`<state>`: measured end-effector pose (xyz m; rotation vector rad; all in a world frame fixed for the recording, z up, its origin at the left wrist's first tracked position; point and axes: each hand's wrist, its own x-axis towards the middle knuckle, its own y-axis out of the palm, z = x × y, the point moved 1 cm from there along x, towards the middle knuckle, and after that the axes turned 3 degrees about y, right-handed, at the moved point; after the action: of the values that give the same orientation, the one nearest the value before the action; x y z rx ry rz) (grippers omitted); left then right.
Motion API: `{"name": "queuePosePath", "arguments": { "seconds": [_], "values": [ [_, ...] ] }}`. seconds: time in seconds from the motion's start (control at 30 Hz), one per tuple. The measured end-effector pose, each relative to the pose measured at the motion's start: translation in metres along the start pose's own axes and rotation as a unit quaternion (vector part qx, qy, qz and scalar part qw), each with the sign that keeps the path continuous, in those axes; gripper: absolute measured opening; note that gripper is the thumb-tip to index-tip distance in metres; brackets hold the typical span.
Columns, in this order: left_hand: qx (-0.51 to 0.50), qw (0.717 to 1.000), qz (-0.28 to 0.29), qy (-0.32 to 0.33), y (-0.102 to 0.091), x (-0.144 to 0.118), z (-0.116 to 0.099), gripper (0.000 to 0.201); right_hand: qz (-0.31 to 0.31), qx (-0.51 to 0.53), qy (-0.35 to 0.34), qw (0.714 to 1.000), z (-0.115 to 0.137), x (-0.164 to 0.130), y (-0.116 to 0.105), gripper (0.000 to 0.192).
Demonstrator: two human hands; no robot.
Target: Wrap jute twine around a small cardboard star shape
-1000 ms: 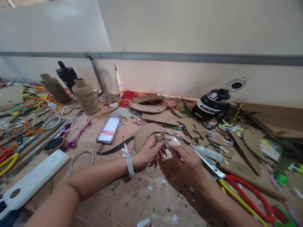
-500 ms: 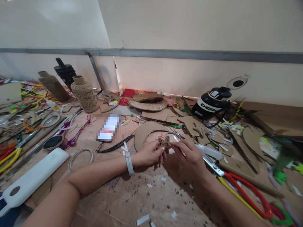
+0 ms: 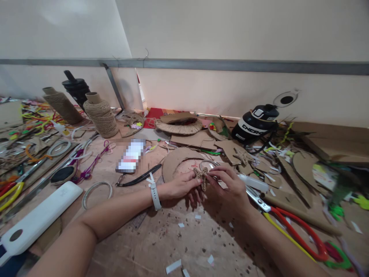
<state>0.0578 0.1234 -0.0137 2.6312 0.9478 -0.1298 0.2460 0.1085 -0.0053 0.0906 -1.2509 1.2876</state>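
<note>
A small looped piece of brown twine, like a bow or flower, is held above the worktable between both hands. My left hand pinches it from the left, thumb on top, with the other fingers below it. On the opposite side, my right hand grips its edge between thumb and forefinger. Just behind the hands lies a cardboard ring, partly covered by them. Red-handled scissors lie beside my right forearm.
Spools of twine stand at the back left, and a black bottle at the back right. A phone, a white handheld device and a pale ring lie left. Cardboard scraps crowd the right side.
The twine piece has turned in my fingers, so its loops show more openly and one hangs down. The view has shifted slightly; both hands keep their hold.
</note>
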Motion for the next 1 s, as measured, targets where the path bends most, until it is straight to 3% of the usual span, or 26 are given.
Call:
{"name": "queuePosePath", "arguments": {
  "seconds": [0.13,0.27,0.5,0.63,0.87,1.0],
  "values": [
    [-0.050,0.998,-0.023,-0.007,0.003,-0.002,0.001,0.047,0.032,0.006,0.021,0.999,-0.001,-0.005,0.000,0.012],
    [-0.061,0.998,-0.005,0.011,0.003,-0.001,0.003,0.055,0.048,0.011,0.010,0.999,0.000,-0.007,-0.001,0.012],
    [-0.086,0.996,0.012,0.009,0.000,0.002,0.011,0.051,0.024,0.005,0.025,0.999,0.002,-0.004,-0.002,0.009],
    [-0.079,0.997,-0.007,0.005,0.000,0.001,0.009,0.050,0.008,0.033,0.032,0.999,0.006,0.001,-0.005,0.006],
    [-0.032,0.997,-0.024,0.059,0.000,0.002,0.002,0.057,0.021,0.086,0.117,0.989,0.004,0.003,-0.006,0.012],
    [0.007,0.995,-0.058,0.078,0.000,0.003,0.001,0.049,0.064,0.171,0.199,0.963,0.002,0.000,0.000,0.023]
  ]
}}
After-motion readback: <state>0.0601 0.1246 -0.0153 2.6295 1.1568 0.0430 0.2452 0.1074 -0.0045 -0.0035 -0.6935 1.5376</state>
